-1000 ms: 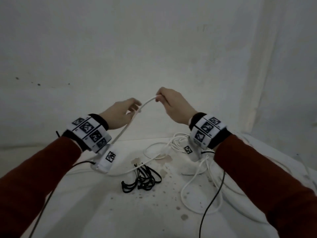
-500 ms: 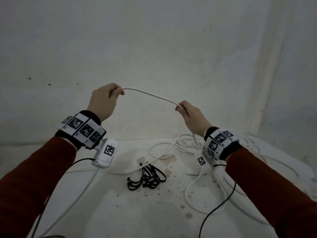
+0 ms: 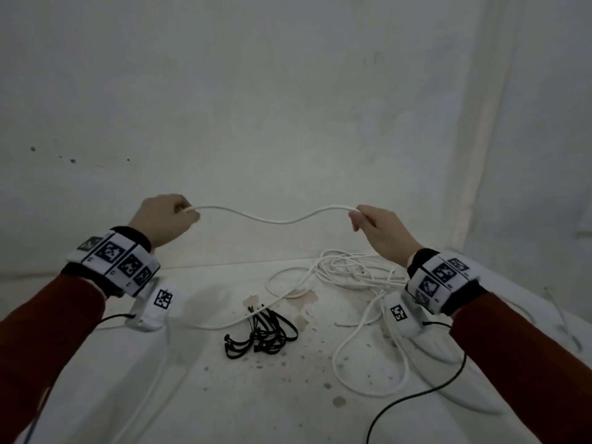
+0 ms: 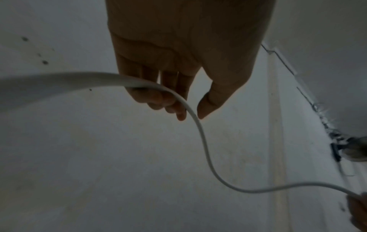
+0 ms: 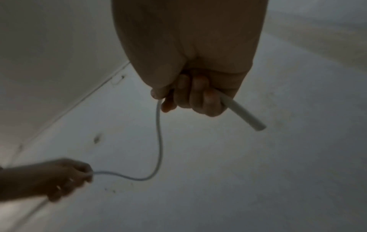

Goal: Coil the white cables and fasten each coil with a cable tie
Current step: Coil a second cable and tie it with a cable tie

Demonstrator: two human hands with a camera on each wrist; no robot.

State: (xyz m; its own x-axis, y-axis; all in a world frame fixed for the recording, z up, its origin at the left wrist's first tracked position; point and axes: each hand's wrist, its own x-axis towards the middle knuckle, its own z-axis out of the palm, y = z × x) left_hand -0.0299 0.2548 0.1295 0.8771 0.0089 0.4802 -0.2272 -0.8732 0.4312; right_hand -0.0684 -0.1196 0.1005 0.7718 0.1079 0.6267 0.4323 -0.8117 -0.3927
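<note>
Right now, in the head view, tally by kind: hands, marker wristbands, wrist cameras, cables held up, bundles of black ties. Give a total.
Hands: 2 (left hand, right hand)
Marker wristbands: 2
Wrist cameras: 2
White cable held up: 1
Bundle of black cable ties: 1
Total: 8

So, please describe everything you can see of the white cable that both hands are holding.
The white cable is thin, round and smooth, seemingly plastic-coated. A slack, wavy span hangs in the air between the left hand, which pinches it, and the right hand, whose fingers curl round it. In the right wrist view a short end sticks out past the right hand's fingers. Beyond the left hand it drops toward the table.
</note>
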